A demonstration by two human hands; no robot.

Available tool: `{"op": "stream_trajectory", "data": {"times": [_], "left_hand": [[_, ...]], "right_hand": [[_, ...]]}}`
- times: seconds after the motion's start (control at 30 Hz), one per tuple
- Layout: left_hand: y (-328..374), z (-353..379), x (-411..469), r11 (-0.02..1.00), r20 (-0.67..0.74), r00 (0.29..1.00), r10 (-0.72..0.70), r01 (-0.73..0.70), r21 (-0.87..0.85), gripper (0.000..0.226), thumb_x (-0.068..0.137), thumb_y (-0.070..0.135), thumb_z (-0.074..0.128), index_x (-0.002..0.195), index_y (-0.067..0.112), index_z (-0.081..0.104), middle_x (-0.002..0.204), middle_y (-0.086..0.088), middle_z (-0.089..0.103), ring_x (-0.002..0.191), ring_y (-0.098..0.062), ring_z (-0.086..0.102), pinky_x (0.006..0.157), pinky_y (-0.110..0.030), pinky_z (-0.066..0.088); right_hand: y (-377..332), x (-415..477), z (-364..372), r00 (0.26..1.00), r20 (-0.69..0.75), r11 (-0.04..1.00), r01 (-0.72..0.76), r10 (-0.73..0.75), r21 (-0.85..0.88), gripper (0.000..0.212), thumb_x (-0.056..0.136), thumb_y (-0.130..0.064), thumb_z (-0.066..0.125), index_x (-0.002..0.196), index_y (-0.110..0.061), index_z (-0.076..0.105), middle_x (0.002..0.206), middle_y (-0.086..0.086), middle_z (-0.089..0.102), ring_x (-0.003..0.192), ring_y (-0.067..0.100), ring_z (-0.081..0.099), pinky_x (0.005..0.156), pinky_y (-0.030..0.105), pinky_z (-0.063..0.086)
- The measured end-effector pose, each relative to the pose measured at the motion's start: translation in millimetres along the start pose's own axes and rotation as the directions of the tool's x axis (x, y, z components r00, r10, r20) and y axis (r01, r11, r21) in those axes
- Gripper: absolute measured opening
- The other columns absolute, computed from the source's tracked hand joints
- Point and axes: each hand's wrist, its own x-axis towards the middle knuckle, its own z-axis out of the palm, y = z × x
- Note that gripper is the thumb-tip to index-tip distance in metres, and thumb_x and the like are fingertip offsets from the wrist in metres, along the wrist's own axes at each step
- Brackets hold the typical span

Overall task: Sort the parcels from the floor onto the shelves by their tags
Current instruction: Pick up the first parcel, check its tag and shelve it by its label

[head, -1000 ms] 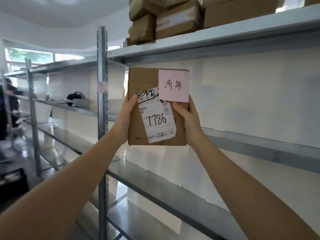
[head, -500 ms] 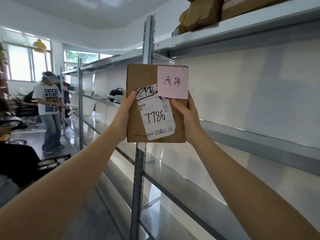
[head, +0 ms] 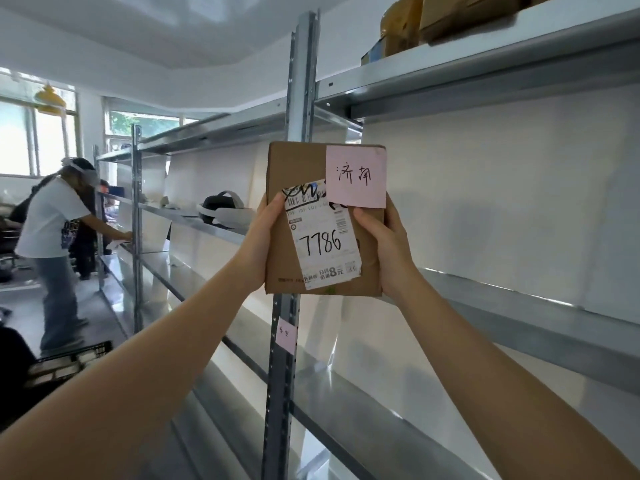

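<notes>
Head view puts the parcel (head: pixel 308 174) at arm's length before you: flat brown cardboard, a white shipping label (head: pixel 323 237) stuck on askew with 7786 handwritten, a pink tag (head: pixel 356 175) with two handwritten characters at its top right corner; its long axis stands upright, its labelled face turned toward you. Your left hand (head: pixel 264 237) grips the left edge, thumb on the label; your right hand (head: pixel 388 247) grips the right edge, thumb beneath the tag. Behind it rises a shelf upright (head: pixel 289 237) carrying a small pink note (head: pixel 286 335), its writing probably too blurred to read; grey metal shelves (head: pixel 519 323) run either side.
</notes>
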Motion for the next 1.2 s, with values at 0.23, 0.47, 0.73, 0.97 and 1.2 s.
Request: {"op": "stream_trajectory", "data": {"times": [0.23, 0.47, 0.73, 0.97, 1.2], "left_hand": [[-34, -16, 56, 0.996, 0.109, 0.991, -0.071, 0.076, -0.040, 0.054, 0.090, 0.050, 0.041, 0.134, 0.019, 0.048, 0.108, -0.004, 0.069, 0.081, -0.018, 0.071, 0.059, -0.028, 0.058], [-49, -23, 125, 0.992, 0.243, 0.965, -0.097, 0.114, -0.057, 0.048, 0.090, 0.051, 0.044, 0.127, 0.023, 0.055, 0.100, -0.001, 0.072, 0.077, -0.016, 0.073, 0.058, -0.029, 0.058], [-55, -27, 202, 0.971, 0.342, 0.913, -0.223, 0.238, -0.003, 0.031, 0.089, 0.046, 0.050, 0.105, 0.023, 0.063, 0.082, 0.000, 0.075, 0.068, -0.018, 0.071, 0.054, -0.028, 0.057], [-73, -21, 243, 0.871, 0.305, 0.816, -0.491, 0.472, 0.137, 0.019, 0.093, 0.031, 0.049, 0.087, 0.014, 0.056, 0.069, -0.006, 0.065, 0.045, -0.020, 0.064, 0.039, -0.024, 0.051], [-88, -13, 261, 0.879, 0.334, 0.814, -0.475, 0.459, 0.129, 0.038, 0.092, 0.011, 0.049, 0.130, 0.011, 0.045, 0.103, -0.011, 0.059, 0.075, -0.019, 0.057, 0.067, -0.027, 0.048]], "right_hand": [[35, 30, -6, 0.994, -0.106, 0.997, 0.002, -0.010, -0.077, 0.071, 0.070, -0.028, 0.070, 0.137, -0.029, 0.046, 0.127, 0.004, 0.064, 0.110, 0.024, 0.064, 0.092, 0.045, 0.053], [51, 69, -6, 0.965, -0.252, 0.988, 0.037, -0.075, -0.152, 0.068, 0.074, -0.024, 0.070, 0.137, -0.026, 0.046, 0.124, 0.005, 0.065, 0.106, 0.023, 0.066, 0.086, 0.039, 0.056], [62, 119, -7, 0.892, -0.447, 0.981, -0.136, 0.061, -0.137, 0.040, 0.085, -0.020, 0.065, 0.125, -0.019, 0.057, 0.109, 0.008, 0.071, 0.092, 0.024, 0.070, 0.070, 0.034, 0.057], [61, 158, -16, 0.732, -0.585, 0.827, -0.535, 0.350, -0.174, 0.012, 0.090, -0.022, 0.060, 0.094, -0.011, 0.063, 0.070, 0.006, 0.072, 0.060, 0.020, 0.069, 0.058, 0.030, 0.059], [60, 164, -39, 0.548, -0.664, 0.528, -0.808, 0.509, -0.261, 0.039, 0.085, -0.044, 0.060, 0.106, -0.011, 0.060, 0.090, 0.009, 0.068, 0.080, 0.025, 0.063, 0.084, 0.040, 0.050]]}}
